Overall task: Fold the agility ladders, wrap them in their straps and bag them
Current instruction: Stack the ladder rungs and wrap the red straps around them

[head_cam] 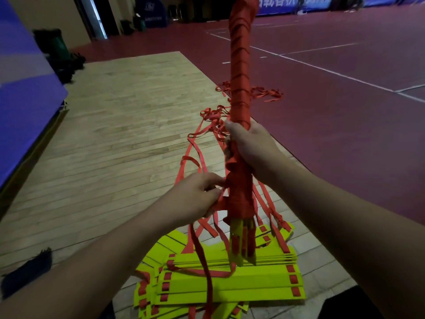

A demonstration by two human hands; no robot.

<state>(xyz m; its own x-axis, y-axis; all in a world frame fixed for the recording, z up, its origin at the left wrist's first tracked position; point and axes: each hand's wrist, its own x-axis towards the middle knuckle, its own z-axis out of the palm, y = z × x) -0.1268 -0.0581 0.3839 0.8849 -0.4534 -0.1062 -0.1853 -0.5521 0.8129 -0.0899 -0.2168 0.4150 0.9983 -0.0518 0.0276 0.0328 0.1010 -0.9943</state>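
The bundle [239,72], one only, is a long stack of yellow rungs wound in red webbing and held upright. It looks stiff along its length and light, but top-heavy above the grip, so mid-length is the place to hold it. The webbing should give a rough surface that won't slip. The right hand [250,146] is wrapped round it at about the middle, fingers curled behind. Just below that grip the left hand [195,194] pinches the strap [203,254] against the bundle's side, near where the winding ends. Bare rung tips stick out underneath. The strap is soft and limp, and I judge it will slacken unless kept taut while tucked.

Below both hands, on the floor, lies one pile [230,284] of unwrapped rungs, fanned and overlapping, too many to count surely. They are flat plastic and likely to slide apart unless squared up and gripped across the whole stack. Loose loops [207,125] of webbing trail beyond the grip, tangled, their number unclear. Well to the left of the hands lies one dark cloth [27,272], perhaps the bag.
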